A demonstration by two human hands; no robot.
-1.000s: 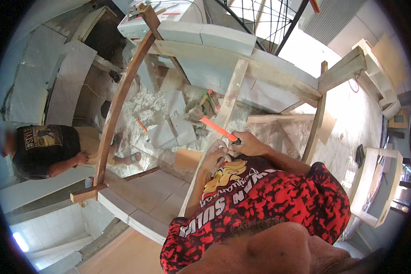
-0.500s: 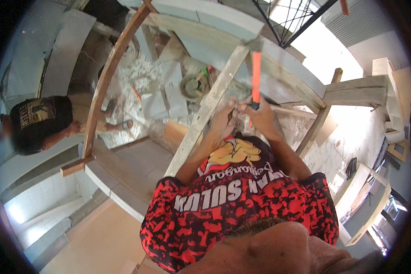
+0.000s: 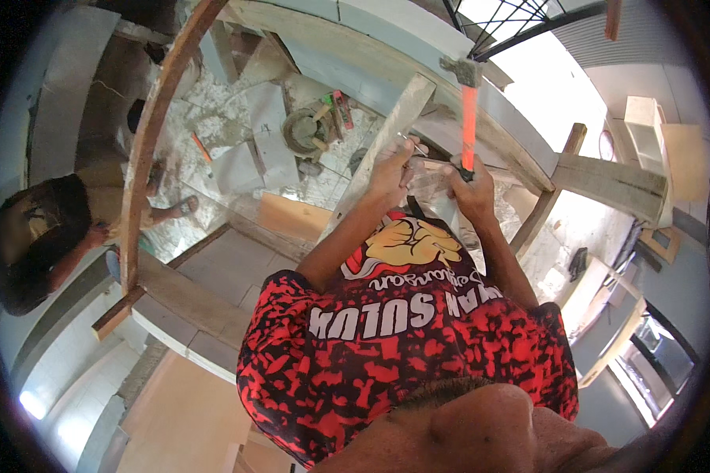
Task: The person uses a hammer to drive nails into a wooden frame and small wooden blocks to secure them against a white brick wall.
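My right hand (image 3: 472, 189) is closed around the black grip of a hammer (image 3: 468, 130) with an orange handle. The hammer stands out away from me, its grey metal head (image 3: 459, 72) over the light block wall. Beside it, my left hand (image 3: 390, 172) is pinched closed, and a thin, shiny nail (image 3: 404, 137) sticks out at the fingertips. This hand is over a pale wooden plank (image 3: 406, 109) that slants away from me; whether it touches the wood, I cannot tell.
A person (image 3: 39, 236) in a dark shirt is at the left, beyond a brown curved-looking wooden post (image 3: 156, 118). On the dusty floor below are a mortar bucket (image 3: 301, 132), grey tiles (image 3: 268, 118) and an orange-handled tool (image 3: 201, 147). A timber beam (image 3: 611, 188) crosses at the right.
My hands have moved apart. The hammer has shifted right, and its head now shows clearly. The nail has come into sight at my left fingertips. The person at the left leans lower.
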